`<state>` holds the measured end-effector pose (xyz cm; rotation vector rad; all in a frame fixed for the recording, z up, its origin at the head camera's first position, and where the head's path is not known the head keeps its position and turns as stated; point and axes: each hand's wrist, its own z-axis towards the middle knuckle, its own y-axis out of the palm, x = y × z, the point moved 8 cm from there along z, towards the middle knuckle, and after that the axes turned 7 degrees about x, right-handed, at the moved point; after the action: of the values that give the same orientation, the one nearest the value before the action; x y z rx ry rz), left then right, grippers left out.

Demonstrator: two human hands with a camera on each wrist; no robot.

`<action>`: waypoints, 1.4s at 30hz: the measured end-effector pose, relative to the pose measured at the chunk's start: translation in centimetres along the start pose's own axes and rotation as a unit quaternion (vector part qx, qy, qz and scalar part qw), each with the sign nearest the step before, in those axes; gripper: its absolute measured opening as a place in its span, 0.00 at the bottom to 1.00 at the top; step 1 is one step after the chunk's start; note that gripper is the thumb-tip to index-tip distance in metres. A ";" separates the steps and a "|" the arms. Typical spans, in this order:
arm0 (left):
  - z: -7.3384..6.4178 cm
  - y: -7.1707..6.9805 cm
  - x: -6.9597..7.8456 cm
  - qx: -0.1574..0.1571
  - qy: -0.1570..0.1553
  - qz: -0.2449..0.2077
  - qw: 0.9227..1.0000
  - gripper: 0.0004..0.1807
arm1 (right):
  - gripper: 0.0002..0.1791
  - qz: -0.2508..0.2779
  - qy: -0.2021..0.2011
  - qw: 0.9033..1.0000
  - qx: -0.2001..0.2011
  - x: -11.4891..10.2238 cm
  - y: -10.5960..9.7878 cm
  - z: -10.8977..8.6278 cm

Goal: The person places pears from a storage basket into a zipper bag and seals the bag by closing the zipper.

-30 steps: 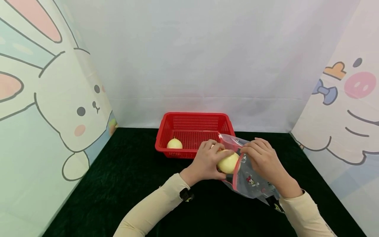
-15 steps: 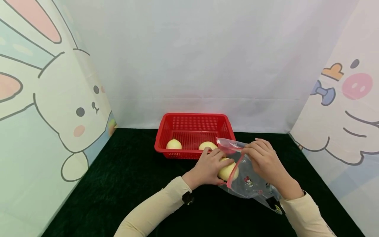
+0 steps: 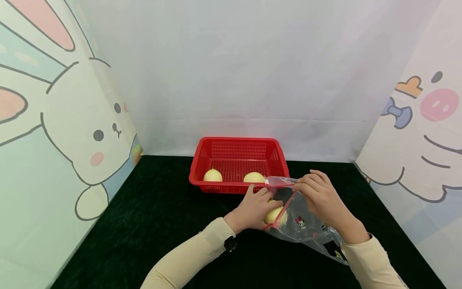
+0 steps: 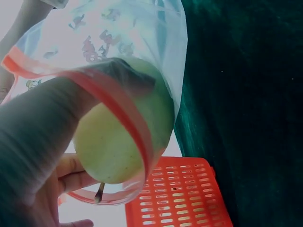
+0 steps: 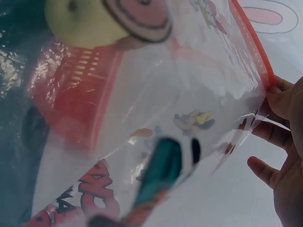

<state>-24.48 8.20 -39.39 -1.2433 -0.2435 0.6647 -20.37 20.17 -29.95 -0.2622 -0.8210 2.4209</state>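
In my left hand [image 3: 254, 208] I grip a pale yellow pear [image 3: 275, 215] by its sides, and it sits partly inside the mouth of a clear plastic zip bag [image 3: 299, 235]. The left wrist view shows the pear [image 4: 118, 142] stem downward, with the bag's red rim [image 4: 128, 111] crossing over it and my thumb within the bag. My right hand [image 3: 319, 196] pinches the bag's red edge at its upper right, holding the mouth apart. Cartoon figures are printed on the film. Two more pears, one on the left [image 3: 213, 175] and one on the right [image 3: 254, 178], lie in the red basket.
Behind the hands a red perforated plastic basket [image 3: 238, 139] stands on the dark green cloth [image 3: 162, 208]. The bag's corner overlaps the basket's front right rim. A white curtain [image 3: 245, 80] rises at the back, with cartoon-printed panels at both sides.
My left hand has moved down and slightly toward me with the pear, which is deeper in the bag. The bag mouth has lowered too, and the right-hand pear in the basket has come into view.
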 end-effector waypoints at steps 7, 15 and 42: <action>-0.1 0.6 0.0 -0.029 -0.014 -0.027 0.999 0.41 | 0.24 0.000 -0.005 1.000 0.003 -0.1 0.2 0.0; -0.3 1.6 0.1 -0.060 -0.025 -0.033 0.997 0.41 | 0.26 -0.011 -0.013 1.000 -0.001 -0.2 0.5 -0.1; -0.8 0.4 0.3 0.007 0.010 -0.031 0.999 0.40 | 0.25 -0.009 -0.004 1.000 0.000 0.0 -0.1 -0.4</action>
<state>-23.94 7.81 -40.04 -1.2232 -0.2597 0.5986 -20.24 20.40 -30.19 -0.2443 -0.8246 2.4058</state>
